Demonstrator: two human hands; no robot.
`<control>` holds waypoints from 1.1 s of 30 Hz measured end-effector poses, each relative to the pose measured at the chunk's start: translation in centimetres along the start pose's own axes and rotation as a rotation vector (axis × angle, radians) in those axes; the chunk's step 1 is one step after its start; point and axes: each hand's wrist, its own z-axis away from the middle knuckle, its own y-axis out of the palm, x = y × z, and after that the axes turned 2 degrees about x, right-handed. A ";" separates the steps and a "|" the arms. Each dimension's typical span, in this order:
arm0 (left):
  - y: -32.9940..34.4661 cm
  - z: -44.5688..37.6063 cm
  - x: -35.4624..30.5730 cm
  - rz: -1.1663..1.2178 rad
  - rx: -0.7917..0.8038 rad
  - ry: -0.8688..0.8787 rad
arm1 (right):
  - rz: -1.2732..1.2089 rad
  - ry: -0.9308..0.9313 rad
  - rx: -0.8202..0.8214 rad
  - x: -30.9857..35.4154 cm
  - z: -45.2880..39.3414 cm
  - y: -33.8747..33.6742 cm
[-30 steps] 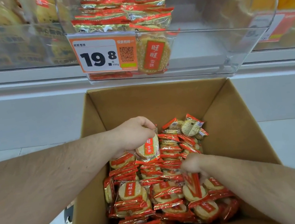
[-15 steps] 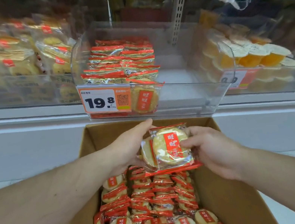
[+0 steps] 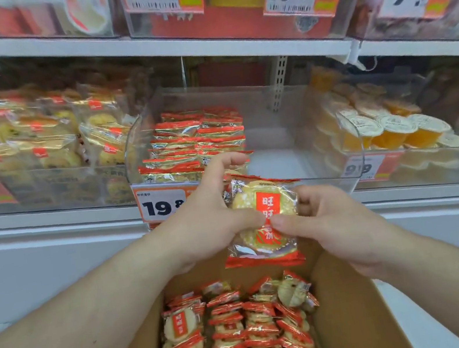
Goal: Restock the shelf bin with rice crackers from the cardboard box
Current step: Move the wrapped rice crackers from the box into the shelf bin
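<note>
Bright even light, blurred warped edges

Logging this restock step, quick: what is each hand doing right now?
Left hand: holding the red-and-clear wrapped rice cracker packets.
Right hand: pinching the same packets.

Held rice cracker packet (image 3: pixel 264 223): clear wrapper, red crimped ends, red label with white characters over round pale-gold crackers; upright, face toward camera, above the far edge of the cardboard box (image 3: pixel 351 315). More packets appear stacked behind it; count cannot be told. Box: brown, open-topped, holding rows of identical packets (image 3: pixel 236 341) on edge, a few loose and tilted at the far end. Shelf bin (image 3: pixel 274 138): clear plastic, curved front corners; flat-stacked packets (image 3: pixel 197 139) fill its left side, right side bare floor.
</note>
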 end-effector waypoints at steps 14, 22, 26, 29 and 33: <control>-1.9 -4.4 0.9 -1.059 -0.250 0.211 | 0.462 -0.056 -0.664 3.7 -16.0 -6.6; -2.6 -5.1 1.6 -1.076 -0.187 0.225 | 0.620 0.177 -0.567 0.8 -25.7 -8.9; -2.5 -5.2 1.7 -1.079 -0.199 0.235 | 0.815 0.160 -0.571 -0.3 -27.4 -8.6; -2.4 -5.3 1.7 -1.064 -0.208 0.235 | 0.758 0.165 -0.607 -0.9 -28.2 -8.2; -2.3 -5.1 1.7 -1.038 -0.210 0.245 | 0.561 0.159 -0.552 -1.1 -28.1 -7.8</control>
